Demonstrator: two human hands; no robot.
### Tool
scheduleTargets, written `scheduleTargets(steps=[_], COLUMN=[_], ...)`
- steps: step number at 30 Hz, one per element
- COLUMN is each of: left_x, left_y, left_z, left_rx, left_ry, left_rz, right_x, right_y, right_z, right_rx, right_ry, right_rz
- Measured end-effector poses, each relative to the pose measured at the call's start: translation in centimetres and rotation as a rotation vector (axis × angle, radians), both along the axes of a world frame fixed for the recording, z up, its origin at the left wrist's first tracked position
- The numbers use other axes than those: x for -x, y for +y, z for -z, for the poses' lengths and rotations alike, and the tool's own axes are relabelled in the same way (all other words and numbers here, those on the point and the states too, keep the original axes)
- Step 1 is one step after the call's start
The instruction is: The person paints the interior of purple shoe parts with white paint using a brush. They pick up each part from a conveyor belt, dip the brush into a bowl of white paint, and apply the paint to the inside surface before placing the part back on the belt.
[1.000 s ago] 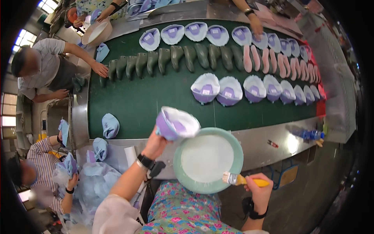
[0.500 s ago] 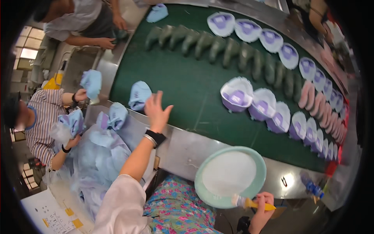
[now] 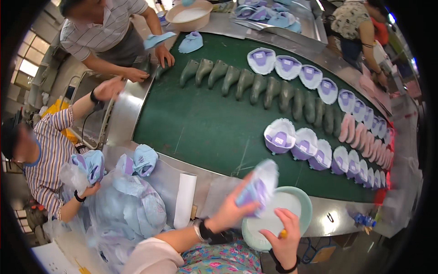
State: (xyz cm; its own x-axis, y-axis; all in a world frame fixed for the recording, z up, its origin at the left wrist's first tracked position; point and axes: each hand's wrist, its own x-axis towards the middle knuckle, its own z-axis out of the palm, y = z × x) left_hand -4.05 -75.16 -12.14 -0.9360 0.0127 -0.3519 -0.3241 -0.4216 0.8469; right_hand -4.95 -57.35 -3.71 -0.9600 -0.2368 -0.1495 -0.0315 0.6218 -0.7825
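Note:
Blurred by motion, a blue, white and purple shoe upper (image 3: 262, 187) is gripped in my left hand (image 3: 230, 208) over the far left part of a pale green basin (image 3: 305, 201). White liquid (image 3: 294, 206) fills the basin. My right hand (image 3: 285, 242) is at its near right side, fingers curled round a brush; just a bit of the yellow brush handle (image 3: 284, 234) shows, and the bristles are hidden. Beyond the basin, a row of white and purple uppers (image 3: 279, 136) stands on the green belt (image 3: 196, 132).
Dark shoe lasts (image 3: 245, 83) line the belt's middle, with pink foot-shaped pieces (image 3: 353, 130) further right. More uppers (image 3: 261, 60) stand along the far edge. At left, a striped-shirt co-worker (image 3: 50, 150) holds an upper near bagged blue pieces (image 3: 132, 201). Another co-worker (image 3: 105, 36) handles lasts.
My left hand has picked the blue upper off the belt and brought it right, over the basin. My right hand has moved left with the brush. The striped-shirt co-worker's far hand no longer holds a blue piece.

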Motion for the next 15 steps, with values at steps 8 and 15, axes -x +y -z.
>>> scheduleTargets(steps=[8, 15], left_x=[-3.5, -8.4], left_y=[-0.7, 0.8], left_z=[-2.9, -3.9], left_rx=[0.078, 0.02], left_ry=[0.348, 0.105], left_rz=[0.526, 0.464], right_x=[-2.2, -4.2], right_y=[2.7, 5.7], right_z=[-3.3, -2.9], right_rx=[0.108, 0.071], right_ry=[-0.122, -0.142], right_rz=[-0.256, -0.304])
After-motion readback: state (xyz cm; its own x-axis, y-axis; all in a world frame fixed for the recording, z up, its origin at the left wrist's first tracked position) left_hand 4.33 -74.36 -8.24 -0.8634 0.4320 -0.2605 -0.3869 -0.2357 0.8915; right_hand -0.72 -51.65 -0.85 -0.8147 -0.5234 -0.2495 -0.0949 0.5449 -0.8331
